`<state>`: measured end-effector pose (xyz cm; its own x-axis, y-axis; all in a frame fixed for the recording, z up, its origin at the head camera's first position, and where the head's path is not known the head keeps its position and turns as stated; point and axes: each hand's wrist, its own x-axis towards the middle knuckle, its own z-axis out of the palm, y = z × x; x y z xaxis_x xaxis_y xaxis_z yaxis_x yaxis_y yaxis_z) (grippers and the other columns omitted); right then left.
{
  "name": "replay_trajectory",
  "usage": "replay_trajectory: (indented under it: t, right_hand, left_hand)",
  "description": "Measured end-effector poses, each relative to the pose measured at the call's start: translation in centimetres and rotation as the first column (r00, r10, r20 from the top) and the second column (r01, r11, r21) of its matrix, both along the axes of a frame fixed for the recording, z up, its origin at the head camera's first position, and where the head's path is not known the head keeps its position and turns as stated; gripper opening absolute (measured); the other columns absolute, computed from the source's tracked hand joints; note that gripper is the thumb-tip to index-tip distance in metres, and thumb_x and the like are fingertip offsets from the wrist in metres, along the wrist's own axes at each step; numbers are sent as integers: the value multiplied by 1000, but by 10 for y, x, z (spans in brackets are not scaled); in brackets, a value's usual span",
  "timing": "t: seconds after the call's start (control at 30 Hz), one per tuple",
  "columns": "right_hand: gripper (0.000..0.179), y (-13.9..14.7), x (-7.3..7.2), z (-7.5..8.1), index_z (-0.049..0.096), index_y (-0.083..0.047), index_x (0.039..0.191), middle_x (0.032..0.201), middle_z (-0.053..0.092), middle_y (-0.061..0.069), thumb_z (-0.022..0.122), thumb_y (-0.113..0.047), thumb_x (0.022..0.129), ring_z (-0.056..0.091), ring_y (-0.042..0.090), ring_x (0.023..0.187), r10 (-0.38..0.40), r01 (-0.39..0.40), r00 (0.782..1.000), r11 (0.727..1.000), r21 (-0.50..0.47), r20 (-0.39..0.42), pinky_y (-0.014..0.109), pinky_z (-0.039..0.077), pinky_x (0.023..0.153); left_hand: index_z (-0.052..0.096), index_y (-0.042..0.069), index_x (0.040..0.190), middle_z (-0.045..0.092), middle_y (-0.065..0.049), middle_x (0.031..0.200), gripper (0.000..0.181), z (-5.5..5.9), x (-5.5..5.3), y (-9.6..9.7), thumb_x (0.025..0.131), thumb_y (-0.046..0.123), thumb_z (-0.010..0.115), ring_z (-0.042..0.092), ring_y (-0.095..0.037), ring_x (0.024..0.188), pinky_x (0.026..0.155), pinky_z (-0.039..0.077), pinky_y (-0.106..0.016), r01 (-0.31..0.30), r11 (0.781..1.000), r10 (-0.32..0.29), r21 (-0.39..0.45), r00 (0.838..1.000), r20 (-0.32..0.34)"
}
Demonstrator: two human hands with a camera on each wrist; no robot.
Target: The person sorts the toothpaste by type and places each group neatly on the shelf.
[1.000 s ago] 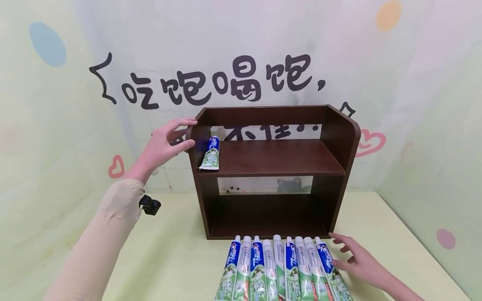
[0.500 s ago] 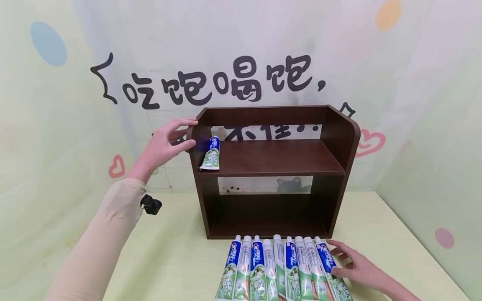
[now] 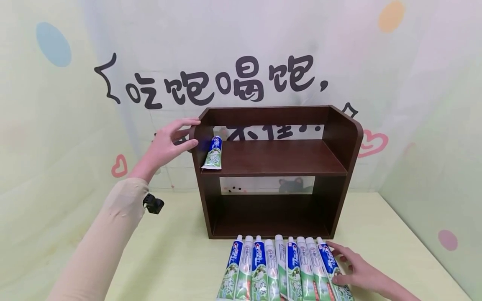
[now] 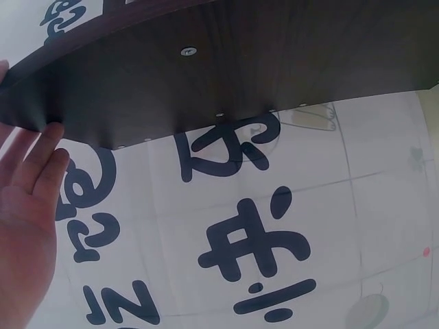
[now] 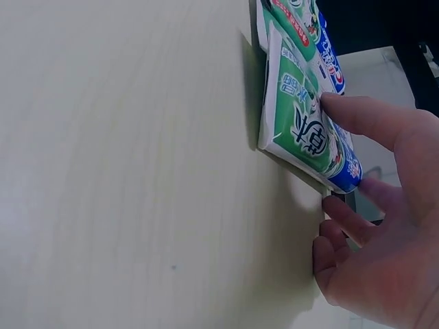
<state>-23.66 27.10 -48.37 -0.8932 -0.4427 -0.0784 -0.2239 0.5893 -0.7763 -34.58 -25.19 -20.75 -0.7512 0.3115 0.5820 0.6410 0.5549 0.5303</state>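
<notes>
My left hand touches the left side panel of a dark brown two-tier shelf, its index fingertip at the upper edge and its thumb lower down. In the left wrist view the fingers lie fairly straight against the panel's outer face. My right hand is at the rightmost Crest toothpaste tube of a row in front of the shelf. In the right wrist view the thumb lies on that tube, and the index finger meets its far side; they pinch it where it lies.
Several more toothpaste tubes, blue-and-green and white-and-green, lie side by side on the pale table, caps toward the shelf. One blue-and-green tube leans upright at the left end of the upper tier. A printed curtain hangs behind.
My right hand has moved slightly in against the rightmost tube, its thumb now on it. The left hand stays at the shelf's side. The head view has shifted a little.
</notes>
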Motion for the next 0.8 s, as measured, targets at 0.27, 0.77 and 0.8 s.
replay_trajectory:
  t: [0.27,0.77,0.8]
  right_hand:
    - [88,-1,3,1,27,0,152,137,47,29,75,-24,82,48,41,118,22,-22,999,1000,-16,-28,58,48,85]
    - [91,-6,1,8,24,0,153,133,50,23,77,-22,82,49,33,114,2,-3,999,999,36,36,46,50,85]
    - [92,-7,1,8,24,0,153,131,51,22,78,-22,81,49,32,113,-10,8,999,999,42,47,44,51,84]
  left_hand:
    - [58,16,136,52,-1,148,47,0,-1,1,91,16,70,59,-32,130,109,45,-45,22,1000,-22,7,1000,-4]
    - [57,17,137,52,-1,148,48,1,2,0,91,18,71,60,-31,128,102,51,-28,21,1000,-21,-9,1000,-13]
    - [57,16,137,52,-1,148,48,1,2,-1,91,17,71,60,-31,128,102,51,-29,20,1000,-21,-11,1000,-14]
